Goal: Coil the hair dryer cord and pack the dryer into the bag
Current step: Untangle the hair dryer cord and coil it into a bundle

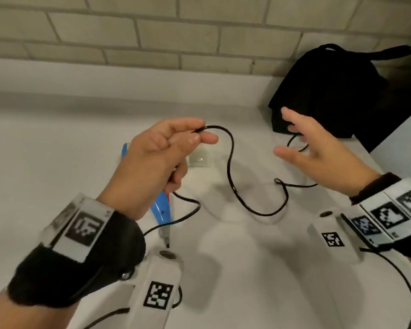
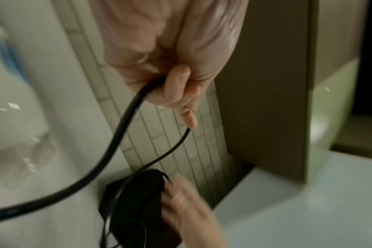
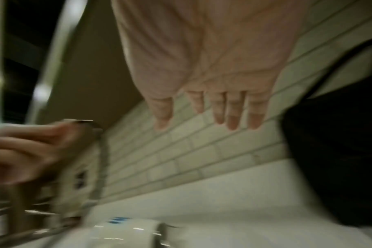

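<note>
Your left hand (image 1: 157, 160) has its grip closed on the black cord (image 1: 230, 167), pinching it between thumb and curled fingers, as the left wrist view shows plainly. From that pinch the cord arcs up, drops in a loose S-curve across the white desk (image 1: 57, 143) and runs on toward your right hand (image 1: 318, 153). That hand hovers with its grip wide, fingers straight and spread, holding nothing; a small loop of cord shows just beyond its fingers. Under your left hand lies the white and blue hair dryer (image 1: 161, 210) on the desk, its handle pointing toward you. The black bag (image 1: 330, 91) sits at the desk's far right against the tiled wall (image 1: 152, 32), just behind your right hand.
</note>
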### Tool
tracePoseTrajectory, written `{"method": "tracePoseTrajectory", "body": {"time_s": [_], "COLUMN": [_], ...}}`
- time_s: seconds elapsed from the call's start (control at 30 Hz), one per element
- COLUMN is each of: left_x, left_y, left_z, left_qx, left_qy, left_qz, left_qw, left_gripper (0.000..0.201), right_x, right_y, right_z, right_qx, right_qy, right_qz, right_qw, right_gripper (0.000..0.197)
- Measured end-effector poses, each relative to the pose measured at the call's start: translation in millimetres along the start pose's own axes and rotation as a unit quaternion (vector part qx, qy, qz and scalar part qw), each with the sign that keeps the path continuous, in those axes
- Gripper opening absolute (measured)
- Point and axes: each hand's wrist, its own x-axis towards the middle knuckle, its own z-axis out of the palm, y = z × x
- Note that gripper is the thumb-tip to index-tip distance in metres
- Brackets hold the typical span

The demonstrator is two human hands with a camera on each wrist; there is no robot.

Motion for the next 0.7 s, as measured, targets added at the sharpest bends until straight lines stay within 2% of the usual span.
{"method": "tracePoseTrajectory", "body": {"time_s": [0.07,0.1,0.17,0.2,0.27,0.37,0.47,0.53,0.63,0.7], "left_x": [6,9,11,11,8,-8,-27,-32,-33,-36], "left_y": [5,6,5,3,-5,-22,-43,-45,-41,-37], "left_z": [20,28,36,36,32,20,4,-8,-22,-29], "left_qx": [0.02,0.027,0.03,0.024,0.021,0.111,0.214,0.254,0.263,0.264], "left_qy": [-0.039,-0.057,-0.093,-0.111,-0.139,-0.181,-0.236,-0.216,-0.163,-0.154], "left_qz": [0.013,0.018,0.02,0.013,-0.02,-0.074,-0.103,-0.11,-0.078,-0.07], "left_qw": [0.999,0.998,0.995,0.993,0.99,0.974,0.942,0.936,0.948,0.95], "left_gripper": [0.015,0.014,0.014,0.016,0.023,0.003,0.015,0.019,0.023,0.014], "right_x": [-8,-11,-10,-7,-4,-5,-8,-11,-14,-16], "right_y": [-38,-49,-49,-44,-27,3,34,57,92,113], "right_z": [10,15,20,17,7,-14,-35,-43,-40,-34], "right_qx": [0.084,0.13,0.206,0.228,0.243,0.255,0.265,0.247,0.207,0.049], "right_qy": [-0.085,-0.116,-0.106,-0.082,-0.059,-0.024,0.079,0.096,0.083,0.065], "right_qz": [-0.08,-0.11,-0.12,-0.107,-0.091,-0.084,-0.047,0.007,0.088,0.134], "right_qw": [0.99,0.979,0.965,0.964,0.964,0.963,0.96,0.964,0.971,0.988], "right_gripper": [0.072,0.06,0.023,0.017,0.022,0.024,0.027,0.026,0.029,0.034]}}
